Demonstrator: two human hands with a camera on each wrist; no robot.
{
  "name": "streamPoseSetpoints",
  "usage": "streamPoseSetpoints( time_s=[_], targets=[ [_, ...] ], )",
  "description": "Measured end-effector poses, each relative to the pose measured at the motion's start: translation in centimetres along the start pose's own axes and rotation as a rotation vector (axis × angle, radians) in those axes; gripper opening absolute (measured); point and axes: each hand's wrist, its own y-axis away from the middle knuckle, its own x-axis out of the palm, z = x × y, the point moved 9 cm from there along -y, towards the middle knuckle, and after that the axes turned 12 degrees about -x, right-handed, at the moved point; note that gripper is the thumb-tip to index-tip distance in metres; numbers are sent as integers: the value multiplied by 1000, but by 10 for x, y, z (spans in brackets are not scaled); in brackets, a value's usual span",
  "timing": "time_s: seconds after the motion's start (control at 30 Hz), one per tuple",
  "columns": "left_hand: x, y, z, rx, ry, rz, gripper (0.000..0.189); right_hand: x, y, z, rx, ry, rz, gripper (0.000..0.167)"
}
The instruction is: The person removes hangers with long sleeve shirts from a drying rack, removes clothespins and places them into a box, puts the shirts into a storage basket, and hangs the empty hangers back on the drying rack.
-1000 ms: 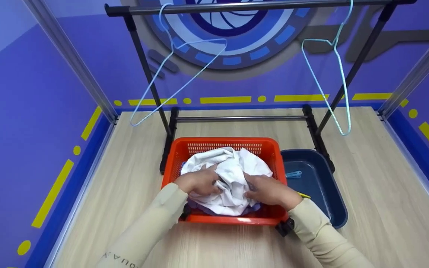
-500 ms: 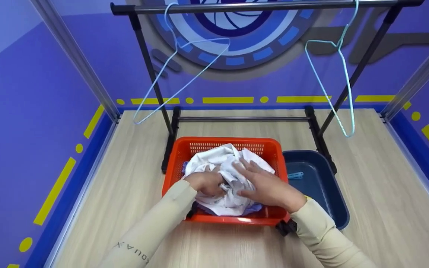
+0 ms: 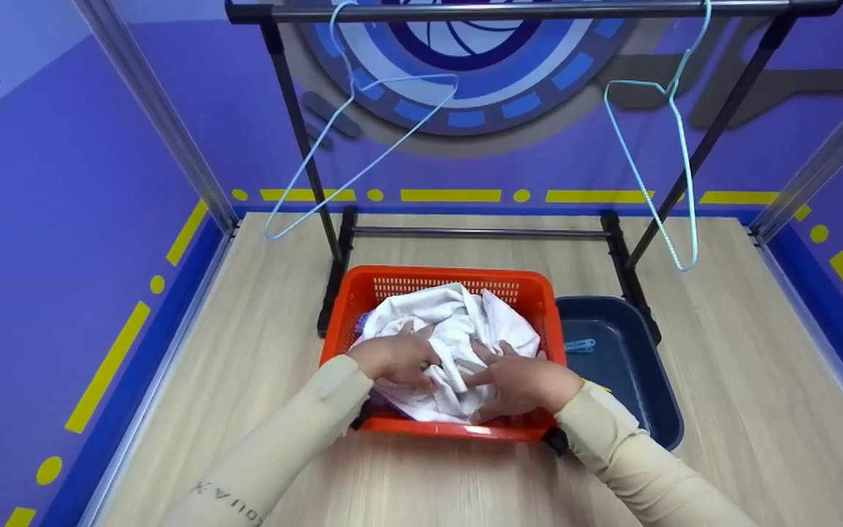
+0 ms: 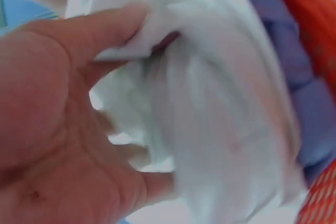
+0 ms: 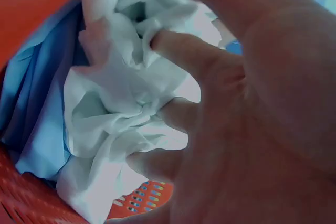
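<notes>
A crumpled white cloth (image 3: 458, 300) lies bunched in a red plastic basket (image 3: 451, 274); its kind cannot be made out. My left hand (image 3: 397, 359) pinches a fold of it at the left, thumb over the fabric and fingers behind, as the left wrist view shows. On the right side my right hand (image 3: 520, 380) has its fingers spread and touches the cloth. In the right wrist view several fingertips (image 5: 152, 163) rest against its folds. Bluish fabric (image 5: 47, 108) sits under and beside the white cloth, mostly hidden by it.
Right of the basket stands a dark blue tray (image 3: 634, 359) with a light blue clip (image 3: 579, 345) in it. Behind is a black clothes rack (image 3: 480, 233), where two light blue hangers (image 3: 392, 150) hang. Blue walls (image 3: 48, 219) enclose the wooden surface (image 3: 268, 293).
My right hand lifted onto the top of the white cloth, then lowered toward the basket's front right. My left hand stays at the left of the cloth, whose folds have shifted.
</notes>
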Motion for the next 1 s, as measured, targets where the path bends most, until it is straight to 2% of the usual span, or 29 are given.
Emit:
streamPoseSetpoints(
  time_s=[0.07, 0.17, 0.23, 0.3, 0.37, 0.43, 0.53, 0.63, 0.7, 0.87, 1.0],
  targets=[
    [-12, 9, -2, 31, 15, -51, 26, 4, -1, -2, 21, -14, 16, 54],
    [-35, 21, -8, 78, -4, -229, 35, 8, -1, -4, 31, -15, 43, 50],
    [-45, 25, -9, 50, -20, -344, 54, 10, -2, -5, 26, -13, 64, 48],
    [-47, 26, -6, -18, -17, -385, 80, 10, -2, -5, 24, -25, 79, 48],
    [-41, 23, -1, -99, -11, -355, 102, 11, -3, -5, 28, -48, 91, 47],
    [-30, 17, 5, -157, -9, -284, 115, 13, -4, -5, 34, -78, 96, 48],
    [-10, 10, 13, -208, -13, -166, 123, 15, -5, -5, 50, -124, 95, 49],
    [6, 4, 17, -238, -57, -86, 125, 17, -8, -3, 32, -106, 100, 52],
    [12, 1, 17, -249, -119, -76, 126, 18, -8, -3, 37, -102, 99, 53],
    [21, -6, 13, -273, -282, -107, 124, 21, -9, -6, 49, -84, 104, 51],
    [26, -8, 15, -293, -307, -138, 119, 23, -11, -5, 25, -65, 118, 51]
  ],
)
